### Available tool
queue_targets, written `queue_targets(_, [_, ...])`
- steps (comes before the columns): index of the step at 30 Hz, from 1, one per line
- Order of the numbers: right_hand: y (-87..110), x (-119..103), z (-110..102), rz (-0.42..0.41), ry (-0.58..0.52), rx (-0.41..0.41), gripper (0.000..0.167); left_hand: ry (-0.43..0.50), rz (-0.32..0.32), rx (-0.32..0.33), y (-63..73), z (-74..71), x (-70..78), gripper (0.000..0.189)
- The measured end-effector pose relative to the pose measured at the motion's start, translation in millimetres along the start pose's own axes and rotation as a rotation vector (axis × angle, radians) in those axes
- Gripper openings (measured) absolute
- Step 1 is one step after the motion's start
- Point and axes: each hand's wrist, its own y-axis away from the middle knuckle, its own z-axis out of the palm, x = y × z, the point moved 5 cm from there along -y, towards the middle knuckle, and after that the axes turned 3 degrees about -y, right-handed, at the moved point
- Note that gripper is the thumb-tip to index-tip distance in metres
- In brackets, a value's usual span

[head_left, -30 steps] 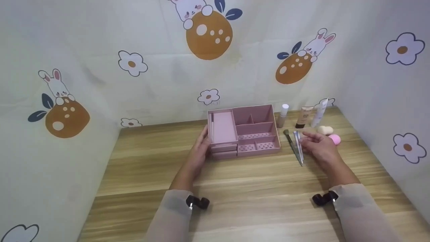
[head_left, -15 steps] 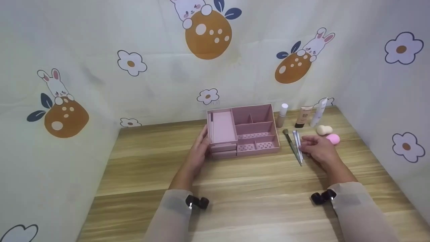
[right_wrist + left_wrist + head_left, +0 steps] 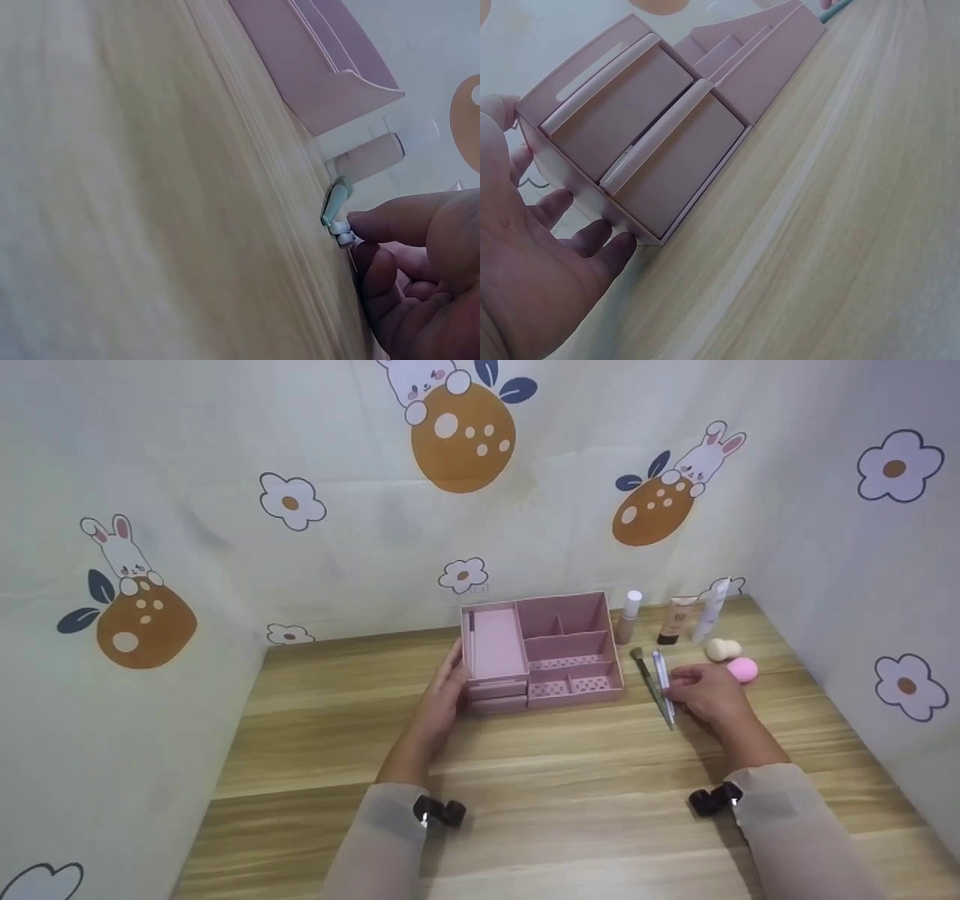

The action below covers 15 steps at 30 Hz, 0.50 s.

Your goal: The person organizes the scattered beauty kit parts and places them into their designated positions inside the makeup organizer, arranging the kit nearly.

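My left hand [image 3: 442,701] rests against the left side of a pink desktop organizer [image 3: 574,705], fingers spread along the wall. Two drawers [image 3: 667,161] face forward in the left wrist view. My right hand [image 3: 709,694] is low over the table, thumb and forefinger pinching at two slim white pens [image 3: 661,671] lying side by side. The pens' white ends [image 3: 341,229] show at the fingertips in the right wrist view. Just left of them lies a green-handled makeup brush [image 3: 651,686]. A thin brush with a dark tip [image 3: 472,622] lies in the organizer's top tray.
Behind the pens stand a white-capped bottle [image 3: 628,619], a beige tube [image 3: 677,620] and a white tube [image 3: 711,611]. A beige sponge [image 3: 723,649] and a pink sponge [image 3: 742,670] lie beyond my right hand. A patterned cloth wall [image 3: 360,547] borders the wooden table [image 3: 525,802].
My right hand has moved slightly left and down, and its thumb and forefinger have come together at the white pens. The left hand stays at the organizer's side.
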Motion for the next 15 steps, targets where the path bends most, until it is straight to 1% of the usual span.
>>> queue_targets(7, [1.8, -2.4, 0.8, -0.002, 0.066, 0.000, 0.054, 0.006, -0.005, -0.003, -1.0, 0.3, -1.2, 0.063])
queue_targets(10, [1.8, -3.3, 1.5, -0.002, 0.068, 0.004, 0.050, 0.018, 0.001, -0.006, -1.6, 0.3, -1.3, 0.064])
queue_targets(15, [1.1, -3.4, 3.2, 0.009, 0.049, 0.003, 0.048, 0.011, 0.015, -0.014, -2.1, 0.3, 0.7, 0.061])
